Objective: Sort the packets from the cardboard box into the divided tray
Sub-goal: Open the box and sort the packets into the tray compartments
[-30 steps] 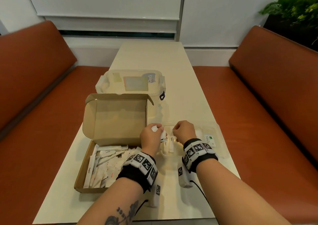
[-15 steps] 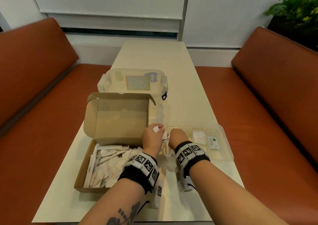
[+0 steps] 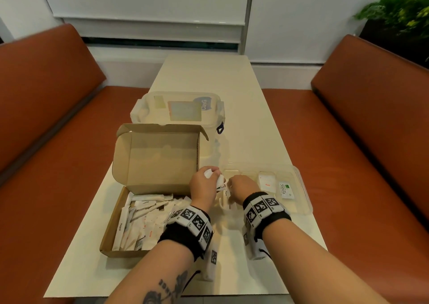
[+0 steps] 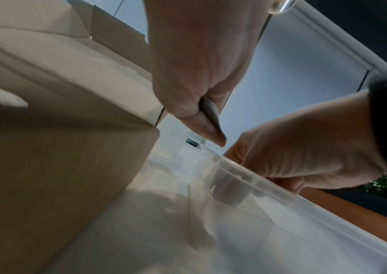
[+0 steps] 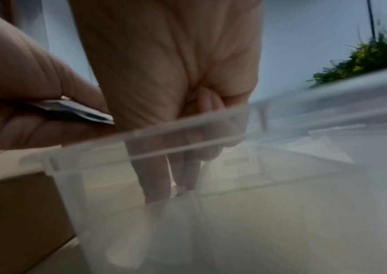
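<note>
Since a second ago, the right hand [image 3: 240,188] has slid left to the divided tray's [image 3: 304,195] left compartments, its grip curled, contents unclear. Beside it, the left hand [image 3: 204,187] grips white packets [image 3: 219,181]. Two sachets lie sorted; most stay in the cardboard box [image 3: 111,229].

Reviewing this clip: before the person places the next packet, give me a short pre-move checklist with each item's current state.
1. Left hand holds packets ready to hand over: ok, white packets gripped above the tray's left end.
2. Right hand is free to take one: cannot tell; its fingers reach down into a left compartment, and whether they pinch a packet is unclear.
3. Divided tray sits flat within reach: ok.
4. Sorted types kept apart: ok; the Salt packet and the Stevia packet lie in separate compartments.
5. Cardboard box is open, with packets left: ok.
</note>
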`<action>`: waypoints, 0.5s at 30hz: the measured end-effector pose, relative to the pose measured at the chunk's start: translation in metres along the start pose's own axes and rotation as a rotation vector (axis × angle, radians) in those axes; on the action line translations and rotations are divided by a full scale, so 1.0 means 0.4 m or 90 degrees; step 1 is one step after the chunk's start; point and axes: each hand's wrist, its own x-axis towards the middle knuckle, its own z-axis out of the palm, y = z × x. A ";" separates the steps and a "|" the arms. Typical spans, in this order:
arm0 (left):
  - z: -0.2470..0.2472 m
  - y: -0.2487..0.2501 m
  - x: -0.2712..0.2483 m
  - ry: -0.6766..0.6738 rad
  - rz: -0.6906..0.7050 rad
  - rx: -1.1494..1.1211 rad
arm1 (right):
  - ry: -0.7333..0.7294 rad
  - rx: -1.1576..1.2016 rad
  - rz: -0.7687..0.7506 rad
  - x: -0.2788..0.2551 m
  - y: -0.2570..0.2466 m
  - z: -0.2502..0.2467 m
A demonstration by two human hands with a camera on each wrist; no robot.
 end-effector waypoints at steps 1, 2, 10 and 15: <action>0.000 0.001 -0.002 -0.007 -0.002 -0.011 | 0.033 0.045 0.006 -0.002 0.003 -0.005; 0.000 0.003 -0.004 -0.016 -0.004 -0.024 | 0.076 0.109 0.017 -0.005 0.005 -0.012; 0.011 0.016 -0.004 -0.031 -0.044 -0.114 | 0.130 0.542 -0.016 -0.045 -0.002 -0.065; 0.020 0.018 -0.006 -0.112 -0.080 -0.157 | 0.157 0.667 0.011 -0.054 0.022 -0.065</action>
